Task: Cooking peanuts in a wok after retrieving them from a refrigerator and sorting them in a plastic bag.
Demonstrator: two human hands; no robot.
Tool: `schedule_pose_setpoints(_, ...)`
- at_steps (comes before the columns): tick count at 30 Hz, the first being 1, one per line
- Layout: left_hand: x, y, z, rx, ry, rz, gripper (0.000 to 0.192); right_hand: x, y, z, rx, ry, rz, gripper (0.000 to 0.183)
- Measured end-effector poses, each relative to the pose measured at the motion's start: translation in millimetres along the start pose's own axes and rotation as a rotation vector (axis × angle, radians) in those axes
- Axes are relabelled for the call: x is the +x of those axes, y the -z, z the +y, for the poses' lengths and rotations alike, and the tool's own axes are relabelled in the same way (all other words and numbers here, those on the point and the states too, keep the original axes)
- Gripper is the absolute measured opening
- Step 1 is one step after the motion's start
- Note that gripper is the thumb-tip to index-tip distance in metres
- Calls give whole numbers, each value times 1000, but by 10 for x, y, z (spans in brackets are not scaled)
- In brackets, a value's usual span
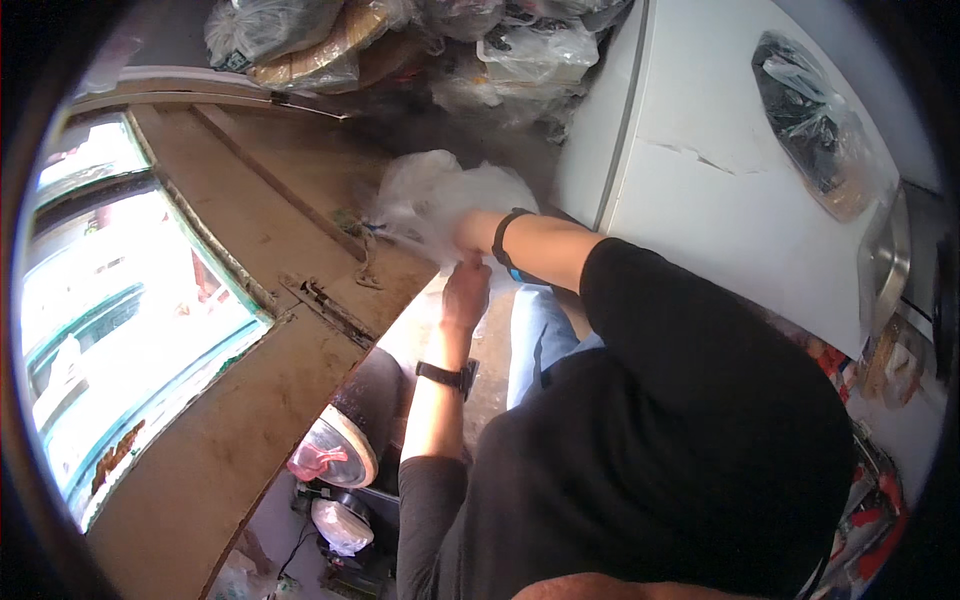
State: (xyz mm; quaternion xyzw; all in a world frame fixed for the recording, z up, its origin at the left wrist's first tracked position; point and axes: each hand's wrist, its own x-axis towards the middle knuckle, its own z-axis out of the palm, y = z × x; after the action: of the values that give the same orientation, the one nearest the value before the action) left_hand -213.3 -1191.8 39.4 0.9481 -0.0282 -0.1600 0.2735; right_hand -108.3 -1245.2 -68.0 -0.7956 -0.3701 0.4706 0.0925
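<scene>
A translucent plastic bag point(442, 191), crumpled and puffed out, is before me beside the wooden door. My right hand point(472, 229) is at the near side of this bag; its fingers are blurred and hidden by the film, so their grip is unclear. Just below the right wrist, my left hand point(466, 289) is closed, its fingers pinching the bag's near edge. A dark band circles each forearm.
To the left stands a brown wooden door point(322, 247) with glass panes, a metal bolt point(334, 311) and a cord loop point(367, 262). A white appliance point(697, 202) is on the right. Bagged goods point(540, 52) are heaped at the back. Below the door's edge sits a round container point(341, 450).
</scene>
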Motion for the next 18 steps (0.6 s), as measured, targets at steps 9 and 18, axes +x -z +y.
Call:
schedule_pose_setpoints(9,94,-176,-385,497,183,-551,15,-410,-250,-94,-116,102,27,32)
schedule_pose_setpoints(18,3,239,101,320,-29,-2,35,-994,727,-182,179,32,458,23)
